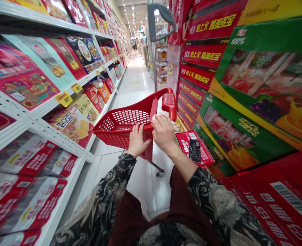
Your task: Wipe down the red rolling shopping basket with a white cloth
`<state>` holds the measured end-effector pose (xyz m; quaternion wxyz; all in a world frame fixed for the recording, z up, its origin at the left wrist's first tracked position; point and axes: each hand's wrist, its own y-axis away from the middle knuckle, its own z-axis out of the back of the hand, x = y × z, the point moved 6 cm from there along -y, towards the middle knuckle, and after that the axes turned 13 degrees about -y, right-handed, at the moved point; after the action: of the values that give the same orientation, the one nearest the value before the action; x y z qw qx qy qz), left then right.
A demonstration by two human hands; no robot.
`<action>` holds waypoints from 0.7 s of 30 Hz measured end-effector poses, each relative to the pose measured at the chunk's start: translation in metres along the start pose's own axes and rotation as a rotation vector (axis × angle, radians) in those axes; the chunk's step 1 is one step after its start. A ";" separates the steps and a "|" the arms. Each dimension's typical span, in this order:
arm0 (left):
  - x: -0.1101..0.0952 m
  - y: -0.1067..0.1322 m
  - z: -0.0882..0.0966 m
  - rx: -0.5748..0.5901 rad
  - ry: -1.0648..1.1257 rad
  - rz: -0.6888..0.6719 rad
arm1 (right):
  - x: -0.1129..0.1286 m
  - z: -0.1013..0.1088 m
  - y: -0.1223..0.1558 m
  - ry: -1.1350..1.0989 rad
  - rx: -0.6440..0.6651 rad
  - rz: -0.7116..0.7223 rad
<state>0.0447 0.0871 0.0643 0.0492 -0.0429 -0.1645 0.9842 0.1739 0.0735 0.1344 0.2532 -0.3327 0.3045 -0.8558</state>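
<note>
A red plastic shopping cart [138, 118] with a perforated basket stands in front of me in the aisle. My left hand [138, 140] lies against the basket's near rim, its fingers stretched out and its thumb spread toward the right. Beside it, my right hand [163, 131] is closed at the near corner of the cart, below the thick red handle [169, 102]. Something whitish and crumpled, like a tissue or cloth [163, 115], shows under and past the right fingers. Its far part is partly hidden by the hand and handle.
On the left, white shelves [48, 109] hold boxed and bagged snacks. Stacked red drink cartons [199, 75] and green juice cartons [258, 102] line the right. A dark phone-like item or card [194, 151] lies on a red Meco box [204, 155]. A grey-handled post [153, 51] stands ahead.
</note>
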 end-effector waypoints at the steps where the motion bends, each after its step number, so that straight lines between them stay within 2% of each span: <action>1: -0.003 0.000 0.000 0.007 -0.001 -0.014 | 0.006 -0.009 0.001 0.023 0.044 0.028; 3: -0.006 0.000 0.000 0.017 -0.004 -0.046 | 0.014 -0.022 0.003 0.053 0.127 0.082; 5: -0.005 0.001 0.001 0.017 -0.016 -0.045 | 0.012 -0.022 0.003 0.079 0.165 0.097; 10: -0.002 0.007 -0.003 0.005 -0.023 0.002 | -0.016 0.014 -0.004 0.139 0.068 -0.002; 12: -0.006 0.007 -0.004 0.010 -0.006 -0.004 | -0.022 0.017 -0.004 0.151 0.048 -0.025; 14: -0.011 0.007 -0.004 0.023 0.008 -0.011 | -0.019 0.004 -0.001 0.147 0.082 0.009; 18: -0.014 0.006 -0.004 0.058 0.026 -0.040 | -0.006 -0.038 0.008 0.105 0.183 0.157; 21: -0.004 0.009 -0.005 0.079 0.002 0.001 | -0.012 -0.039 0.007 0.109 0.196 0.196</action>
<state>0.0483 0.0799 0.0570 0.0506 -0.0421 -0.1254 0.9899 0.1544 0.0903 0.1017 0.3499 -0.2281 0.2636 -0.8695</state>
